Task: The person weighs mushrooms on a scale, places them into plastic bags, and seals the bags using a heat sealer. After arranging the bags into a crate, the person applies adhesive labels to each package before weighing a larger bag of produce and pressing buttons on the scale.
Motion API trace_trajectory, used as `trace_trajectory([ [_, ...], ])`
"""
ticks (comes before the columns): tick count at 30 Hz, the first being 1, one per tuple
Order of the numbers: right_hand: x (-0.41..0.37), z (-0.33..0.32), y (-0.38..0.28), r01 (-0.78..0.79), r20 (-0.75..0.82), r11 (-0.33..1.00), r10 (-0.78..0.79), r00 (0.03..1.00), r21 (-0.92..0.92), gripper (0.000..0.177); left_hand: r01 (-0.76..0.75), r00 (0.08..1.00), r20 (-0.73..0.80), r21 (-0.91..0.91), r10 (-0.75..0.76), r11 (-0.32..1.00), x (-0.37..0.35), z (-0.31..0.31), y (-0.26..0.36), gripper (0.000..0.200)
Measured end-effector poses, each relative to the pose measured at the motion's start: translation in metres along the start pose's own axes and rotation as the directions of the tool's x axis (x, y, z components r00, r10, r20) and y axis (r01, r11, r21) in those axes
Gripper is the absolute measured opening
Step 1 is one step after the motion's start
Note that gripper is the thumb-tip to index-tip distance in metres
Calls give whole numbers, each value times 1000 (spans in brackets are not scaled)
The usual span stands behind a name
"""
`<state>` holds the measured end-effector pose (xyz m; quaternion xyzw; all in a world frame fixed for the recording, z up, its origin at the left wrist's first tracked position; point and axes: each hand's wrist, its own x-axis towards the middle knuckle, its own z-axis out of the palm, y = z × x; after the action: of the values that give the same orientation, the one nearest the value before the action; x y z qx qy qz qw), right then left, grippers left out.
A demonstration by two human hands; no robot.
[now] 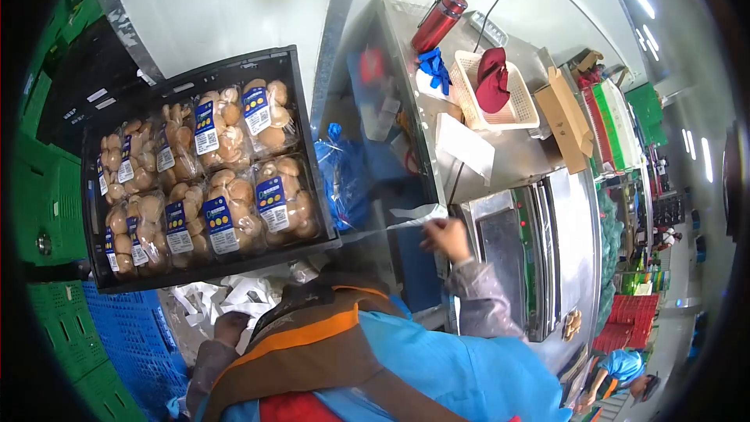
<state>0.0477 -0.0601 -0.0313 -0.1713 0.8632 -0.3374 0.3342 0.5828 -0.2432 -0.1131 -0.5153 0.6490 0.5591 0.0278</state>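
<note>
My right hand [447, 240] is at the edge of the metal table, its fingers curled in toward the palm. Just above its fingers, a pale strip [414, 216] runs along the table corner; what the fingers hold, if anything, is hidden. My left hand [231, 328] hangs low beside my body, in shadow, next to tangled white paper strips [205, 302]; its fingers are mostly hidden. In front of me, a black crate [226, 272] holds two rows of clear-wrapped mushroom packs [233, 209] with blue-and-white labels.
On the metal table [500, 158] are a red thermos [440, 22], blue gloves [434, 70], a cream basket [512, 115] with dark red cloth and a cardboard box [564, 121]. Green crates [55, 211] and a blue crate [129, 328] stand left. Another person [621, 365] works at far right.
</note>
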Motion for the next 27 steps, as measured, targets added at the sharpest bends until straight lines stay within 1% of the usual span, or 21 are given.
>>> trace_trajectory([
  [1, -20, 13, 0, -127, 90, 973, 111, 990, 195, 22, -11, 997, 77, -41, 14, 999, 3, 9, 57, 21],
  [2, -38, 25, -7, -244, 129, 920, 214, 968, 307, 23, -110, 970, 200, -134, 136, 985, 5, 17, 123, 19],
  [3, -46, 36, 2, -259, 143, 930, 228, 963, 261, 22, -109, 926, 339, -186, 168, 976, -3, 23, 215, 18],
  [4, -50, 48, 23, -130, 132, 975, 107, 985, 179, 20, -192, 810, 476, -336, 343, 922, 6, 40, 257, 19],
  [6, -71, 48, 9, 6, 217, 988, -40, 975, 156, 19, -416, 535, 608, -414, 586, 810, 25, 77, 337, 22],
  [7, -78, 47, 15, 141, 187, 982, -163, 969, 126, 19, -371, 538, 642, -402, 546, 837, 31, 104, 367, 21],
  [8, -83, 45, 21, 271, 163, 958, -284, 945, 95, 19, -432, 534, 551, -474, 641, 767, 54, 152, 366, 23],
  [9, -91, 41, 15, 172, 183, 970, -204, 962, 173, 17, -470, 674, 561, -176, 480, 865, 68, 179, 389, 32],
  [10, -101, 34, 4, 70, 209, 966, -124, 970, 249, 16, -538, 739, 449, -54, 502, 841, 92, 213, 392, 43],
  [11, -108, 25, -6, 58, 209, 964, -115, 971, 261, 14, -562, 794, 351, 112, 496, 820, 126, 251, 385, 49],
  [12, -112, 19, -1, 51, 206, 950, -119, 971, 307, 14, -442, 872, 358, 284, 333, 851, 137, 261, 401, 49],
  [14, -119, 1, 1, 49, 182, 950, -110, 977, 308, 14, -375, 914, 303, 386, 269, 843, 154, 284, 404, 47],
  [15, -122, -5, 1, 41, 188, 949, -104, 977, 313, 14, -391, 906, 319, 376, 279, 840, 161, 293, 400, 42],
  [16, -124, -10, 0, -10, 124, 899, -49, 991, 437, 13, -404, 898, 332, 364, 289, 839, 169, 302, 393, 38],
  [17, -126, -17, -2, -50, 72, 832, 12, 997, 552, 13, -395, 878, 361, 179, 313, 901, 192, 325, 370, 35],
  [18, -125, -26, -8, -21, 42, 841, -2, 999, 541, 11, -380, 888, 348, 183, 301, 907, 190, 326, 370, 35],
  [20, -120, -38, -17, 35, -58, 827, -3, 998, 561, 9, -422, 816, 428, -20, 389, 907, 186, 323, 373, 25],
  [22, -113, -50, -30, 154, -161, 808, -74, 984, 569, 13, -669, 714, 336, 68, 614, 740, 157, 305, 378, 26],
  [24, -100, -48, -42, 361, -318, 785, -220, 922, 503, 24, -709, 683, 190, -61, 705, 703, 116, 260, 383, 23],
  [26, -92, -47, -64, 327, -157, 769, -290, 944, 549, 33, -542, 750, 199, -362, 631, 759, 76, 211, 387, 33],
  [27, -86, -42, -71, 292, -18, 774, -341, 940, 562, 30, -514, 779, 192, -352, 598, 782, 56, 185, 392, 43],
])
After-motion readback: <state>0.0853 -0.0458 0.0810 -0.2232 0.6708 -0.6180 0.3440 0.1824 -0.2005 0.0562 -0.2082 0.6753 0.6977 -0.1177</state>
